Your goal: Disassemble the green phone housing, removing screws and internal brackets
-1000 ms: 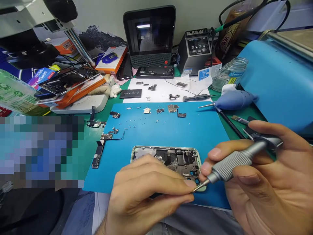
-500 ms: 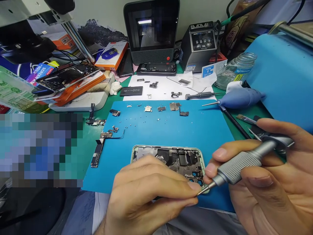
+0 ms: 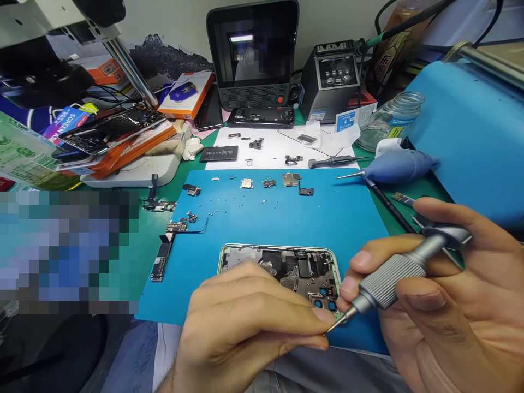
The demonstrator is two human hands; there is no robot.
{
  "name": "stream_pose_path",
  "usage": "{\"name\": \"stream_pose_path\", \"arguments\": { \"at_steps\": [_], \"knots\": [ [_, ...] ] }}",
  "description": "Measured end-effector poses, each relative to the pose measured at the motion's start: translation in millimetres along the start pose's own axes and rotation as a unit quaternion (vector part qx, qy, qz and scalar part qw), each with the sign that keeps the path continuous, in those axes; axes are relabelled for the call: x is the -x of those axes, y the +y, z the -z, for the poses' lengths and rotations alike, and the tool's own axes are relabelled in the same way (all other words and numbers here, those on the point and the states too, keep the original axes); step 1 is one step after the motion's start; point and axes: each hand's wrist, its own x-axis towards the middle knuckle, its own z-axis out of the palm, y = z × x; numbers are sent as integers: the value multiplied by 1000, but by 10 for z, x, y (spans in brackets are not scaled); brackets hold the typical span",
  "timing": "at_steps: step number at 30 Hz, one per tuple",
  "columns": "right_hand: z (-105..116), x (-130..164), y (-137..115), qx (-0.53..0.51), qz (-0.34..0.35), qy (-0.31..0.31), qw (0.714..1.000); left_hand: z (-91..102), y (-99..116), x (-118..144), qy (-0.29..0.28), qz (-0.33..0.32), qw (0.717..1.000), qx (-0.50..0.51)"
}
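My right hand is wrapped around a silver precision screwdriver with a ribbed grip; its thin shaft slants down to the left. The tip reaches the fingertips of my left hand, which are pinched together. Whatever sits in that pinch is too small or hidden to make out. Behind and below both hands lies an opened phone housing with a pale green frame, its lower part covered by my left hand. It rests on a blue mat.
Small phone parts and tiny screws are spread over the mat, with a logic board at its left edge. Behind are a battery, another screwdriver, a blue air blower, a glass jar and a soldering station.
Both hands and the screwdriver sit slightly farther left in view, the right hand's shift being a little larger. The screwdriver tip stays at the left fingertips.
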Motion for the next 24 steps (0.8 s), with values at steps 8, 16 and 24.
{"name": "stream_pose_path", "arguments": {
  "at_steps": [8,16,24],
  "knots": [
    [-12,8,-2,1,-11,-18,1000,7,1,-29,6,-8,1000,-5],
    [27,48,-1,3,-12,-26,1000,11,9,-34,-4,-10,1000,-5],
    [32,30,18,-4,-5,-46,999,25,-13,-23,-9,-9,1000,4]
  ]
}}
